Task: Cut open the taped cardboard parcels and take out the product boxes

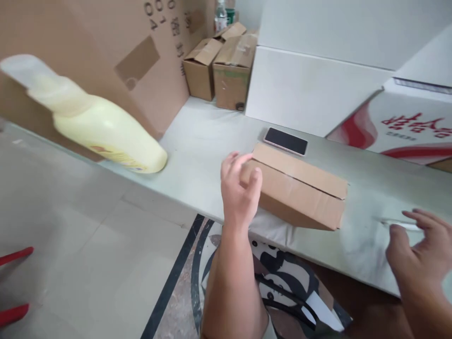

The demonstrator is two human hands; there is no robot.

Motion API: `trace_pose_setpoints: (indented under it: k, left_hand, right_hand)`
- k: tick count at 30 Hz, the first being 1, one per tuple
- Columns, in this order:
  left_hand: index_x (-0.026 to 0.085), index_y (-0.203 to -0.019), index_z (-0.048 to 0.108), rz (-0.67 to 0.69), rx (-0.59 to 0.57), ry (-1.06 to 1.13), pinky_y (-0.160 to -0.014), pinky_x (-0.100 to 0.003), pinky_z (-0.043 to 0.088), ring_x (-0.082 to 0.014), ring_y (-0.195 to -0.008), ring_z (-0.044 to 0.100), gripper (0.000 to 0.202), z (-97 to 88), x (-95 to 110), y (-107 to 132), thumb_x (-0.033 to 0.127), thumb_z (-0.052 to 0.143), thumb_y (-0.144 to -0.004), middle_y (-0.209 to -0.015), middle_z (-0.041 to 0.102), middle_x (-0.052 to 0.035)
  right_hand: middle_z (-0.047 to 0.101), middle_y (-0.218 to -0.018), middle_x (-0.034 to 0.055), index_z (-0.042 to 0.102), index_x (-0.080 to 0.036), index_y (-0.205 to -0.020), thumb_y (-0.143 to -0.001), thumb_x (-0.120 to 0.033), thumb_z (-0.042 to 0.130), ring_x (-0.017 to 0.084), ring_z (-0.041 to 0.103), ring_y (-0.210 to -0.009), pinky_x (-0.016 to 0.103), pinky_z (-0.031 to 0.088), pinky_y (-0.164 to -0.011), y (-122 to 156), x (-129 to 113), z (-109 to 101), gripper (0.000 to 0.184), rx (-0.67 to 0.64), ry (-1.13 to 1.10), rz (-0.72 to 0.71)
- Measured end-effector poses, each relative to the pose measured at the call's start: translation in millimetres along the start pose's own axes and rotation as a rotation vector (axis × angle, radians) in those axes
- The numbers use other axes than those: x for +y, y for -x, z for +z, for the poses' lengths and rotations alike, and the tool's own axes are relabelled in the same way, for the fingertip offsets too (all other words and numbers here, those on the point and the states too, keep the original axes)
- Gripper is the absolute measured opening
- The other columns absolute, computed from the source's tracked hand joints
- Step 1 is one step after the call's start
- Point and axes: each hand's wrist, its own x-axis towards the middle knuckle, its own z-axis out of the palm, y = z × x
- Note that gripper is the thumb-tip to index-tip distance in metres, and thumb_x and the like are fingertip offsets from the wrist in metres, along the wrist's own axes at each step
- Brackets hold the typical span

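Note:
A closed cardboard box lies on the pale green table, its top seam running lengthwise. My left hand is at the box's left end, fingers bent and thumb apart; whether its fingertips press on the box cannot be made out. To the right of the box, my right hand hovers slightly blurred, thumb and fingers apart. Behind its fingers shows a slim white object, too blurred to name, which appears to lie on the table.
A phone lies behind the box. At left stands a yellow pump bottle near the table edge, before a large carton. Small cartons and a red-and-white box line the back. Red legs show on the floor.

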Motion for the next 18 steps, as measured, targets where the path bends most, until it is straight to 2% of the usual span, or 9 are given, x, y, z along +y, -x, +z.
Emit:
trace_pose_setpoints:
  k: [2, 4, 6, 9, 10, 13, 16, 18]
  left_hand:
    - [0.025, -0.109, 0.076, -0.014, -0.230, -0.062, -0.111, -0.046, 0.052, -0.0293, -0.128, 0.064, 0.023, 14.0, 3, 4, 0.037, 0.072, -0.091, -0.135, 0.067, -0.0112]
    - [0.025, -0.111, 0.078, 0.000, -0.347, -0.109, -0.106, -0.043, 0.056, -0.0283, -0.124, 0.068, 0.023, 28.7, 7, 9, 0.032, 0.071, -0.090, -0.136, 0.069, -0.0111]
    - [0.025, -0.111, 0.078, 0.029, -0.397, -0.160, -0.106, -0.041, 0.056, -0.0273, -0.125, 0.069, 0.024, 43.0, 9, 14, 0.030, 0.070, -0.089, -0.135, 0.070, -0.0095]
    - [0.026, -0.108, 0.080, 0.063, -0.402, -0.226, -0.110, -0.038, 0.054, -0.0253, -0.124, 0.068, 0.024, 64.2, 10, 20, 0.030, 0.073, -0.086, -0.125, 0.074, -0.0064]
    - [0.026, -0.107, 0.080, 0.066, -0.404, -0.229, -0.108, -0.037, 0.054, -0.0246, -0.121, 0.069, 0.024, 71.2, 9, 21, 0.031, 0.074, -0.085, -0.122, 0.074, -0.0056]
    - [0.026, -0.103, 0.081, 0.050, -0.442, -0.195, -0.099, -0.032, 0.055, -0.0228, -0.113, 0.070, 0.022, 90.6, 2, 27, 0.036, 0.078, -0.083, -0.116, 0.075, -0.0041]
    - [0.025, -0.099, 0.080, 0.023, -0.472, -0.132, -0.095, -0.031, 0.055, -0.0225, -0.107, 0.071, 0.026, 105.4, -6, 34, 0.044, 0.081, -0.081, -0.109, 0.076, -0.0040]
    - [0.024, -0.098, 0.080, 0.016, -0.446, -0.107, -0.099, -0.033, 0.055, -0.0233, -0.109, 0.071, 0.029, 111.7, -9, 38, 0.048, 0.083, -0.080, -0.110, 0.076, -0.0047]
  right_hand:
    - [0.061, -0.136, 0.0148, 0.045, -0.080, -0.136, -0.081, -0.077, 0.041, 0.051, 0.046, -0.148, 0.085, 0.041, -0.095, 13, 38, -5, 0.056, -0.100, 0.128, 0.256]
    - [0.060, -0.140, 0.0163, 0.057, -0.064, -0.140, -0.077, -0.078, 0.044, 0.053, 0.046, -0.148, 0.083, 0.039, -0.107, 18, 63, -3, 0.066, -0.243, 0.229, 0.401]
    - [0.059, -0.144, 0.0195, 0.067, -0.044, -0.137, -0.080, -0.073, 0.046, 0.051, 0.048, -0.148, 0.074, 0.040, -0.117, 14, 76, 2, 0.068, -0.300, 0.281, 0.427]
    - [0.060, -0.140, 0.0240, 0.062, -0.020, -0.148, -0.088, -0.059, 0.046, 0.046, 0.055, -0.138, 0.062, 0.042, -0.119, -1, 83, 9, 0.073, -0.313, 0.311, 0.365]
    - [0.063, -0.134, 0.0242, 0.058, -0.017, -0.152, -0.090, -0.056, 0.047, 0.044, 0.058, -0.131, 0.060, 0.044, -0.115, -7, 85, 10, 0.074, -0.330, 0.320, 0.333]
    - [0.067, -0.115, 0.0201, 0.061, -0.020, -0.149, -0.096, -0.053, 0.047, 0.038, 0.061, -0.109, 0.050, 0.048, -0.095, -24, 93, 11, 0.064, -0.392, 0.333, 0.251]
    - [0.067, -0.099, 0.0146, 0.071, -0.021, -0.116, -0.096, -0.051, 0.049, 0.031, 0.059, -0.096, 0.039, 0.042, -0.079, -34, 103, 9, 0.042, -0.404, 0.283, 0.243]
    - [0.064, -0.089, 0.0117, 0.065, -0.021, -0.094, -0.093, -0.048, 0.053, 0.028, 0.057, -0.089, 0.035, 0.035, -0.072, -37, 108, 5, 0.030, -0.403, 0.247, 0.254]
